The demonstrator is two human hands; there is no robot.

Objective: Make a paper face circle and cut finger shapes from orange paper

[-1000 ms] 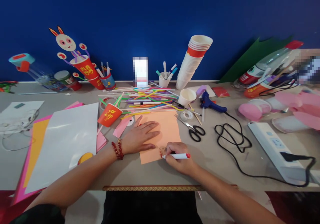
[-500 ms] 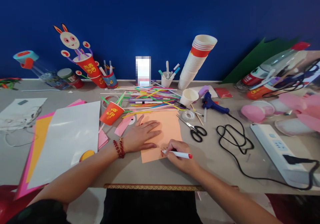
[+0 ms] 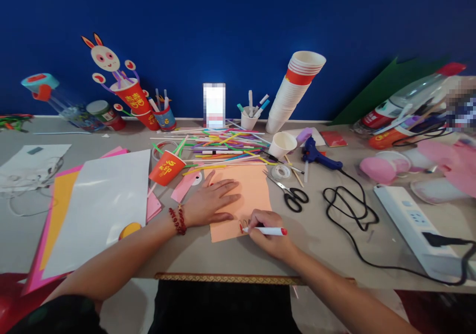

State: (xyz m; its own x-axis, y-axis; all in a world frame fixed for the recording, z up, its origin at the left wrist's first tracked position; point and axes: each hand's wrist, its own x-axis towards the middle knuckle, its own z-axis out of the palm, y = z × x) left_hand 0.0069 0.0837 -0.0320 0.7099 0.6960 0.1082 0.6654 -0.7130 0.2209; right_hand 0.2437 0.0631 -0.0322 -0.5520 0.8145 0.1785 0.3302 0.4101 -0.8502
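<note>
An orange sheet of paper point(image 3: 253, 185) lies on the table in front of me. My left hand point(image 3: 211, 202) rests flat on its left side, fingers spread. Near the sheet's lower edge, my right hand point(image 3: 267, 230) grips a white marker point(image 3: 273, 231) with a red end. The marker's tip is at a small drawing point(image 3: 243, 224) of dark-outlined loops with red inside one of them; my fingers hide part of it. Scissors point(image 3: 292, 195) with black handles lie to the right of the sheet, beside a roll of clear tape point(image 3: 281, 172).
Several coloured straws point(image 3: 223, 148) lie behind the sheet. A red paper cup point(image 3: 167, 168) tilts left of it, near stacked coloured sheets point(image 3: 111, 190). Rightward are a blue glue gun point(image 3: 320, 156), its cord and a power strip point(image 3: 412, 220). A tall stack of paper cups point(image 3: 293, 93) leans behind.
More red shows inside one drawn loop. My right hand has shifted only slightly with the marker; my left hand stays flat on the sheet. A pixelated patch now appears at the far right edge.
</note>
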